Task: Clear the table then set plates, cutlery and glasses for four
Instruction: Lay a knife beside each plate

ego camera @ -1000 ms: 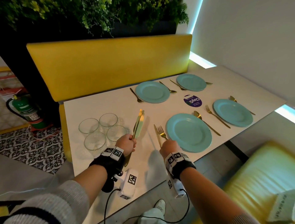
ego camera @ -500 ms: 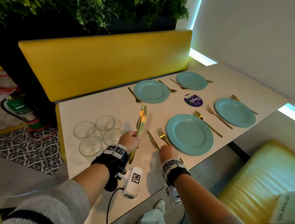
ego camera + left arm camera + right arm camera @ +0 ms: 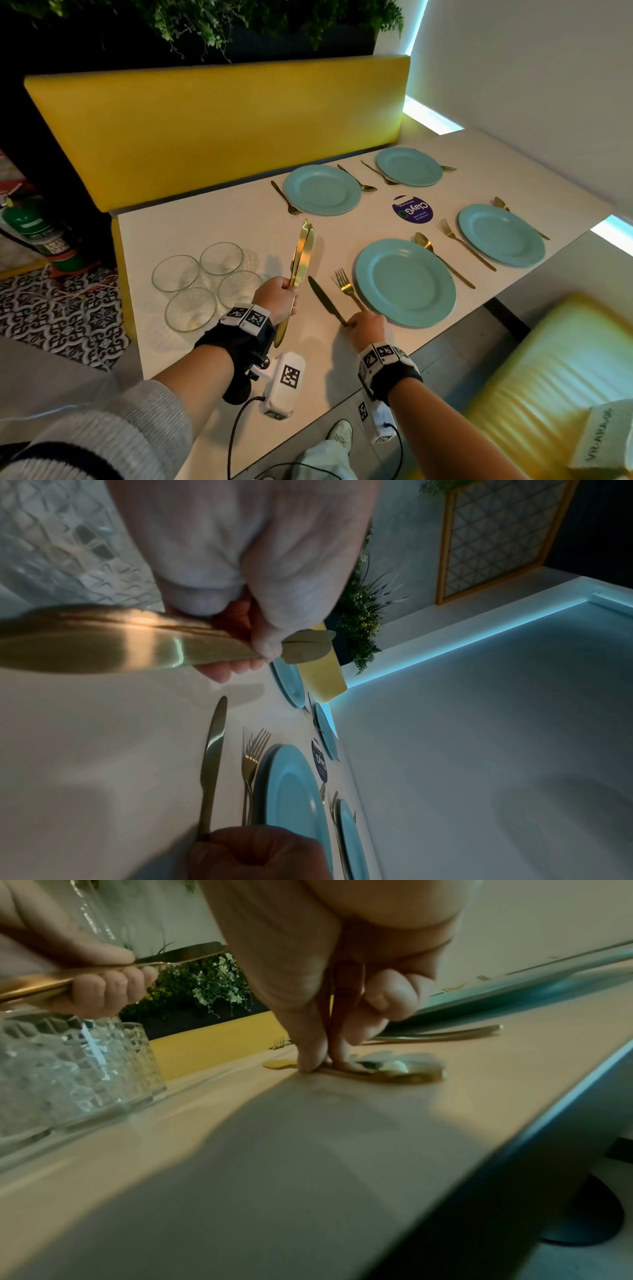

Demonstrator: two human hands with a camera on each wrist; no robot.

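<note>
From the head view, the left hand (image 3: 278,298) grips a bundle of spare knives (image 3: 301,253), blades raised off the tabletop (image 3: 212,233), likely a ready stock for the other places. The right hand (image 3: 366,325) pinches the handle of one knife (image 3: 323,299) lying beside the fork (image 3: 346,286) and nearest plate (image 3: 406,282); four glasses (image 3: 205,284) wait clustered. A round sticker (image 3: 412,210) reads "ClayGo". The left wrist view shows fingers (image 3: 240,666) curled round the gold handles. The right wrist view shows fingertips (image 3: 310,1064) pressing the handle flat, seemingly to square it.
</note>
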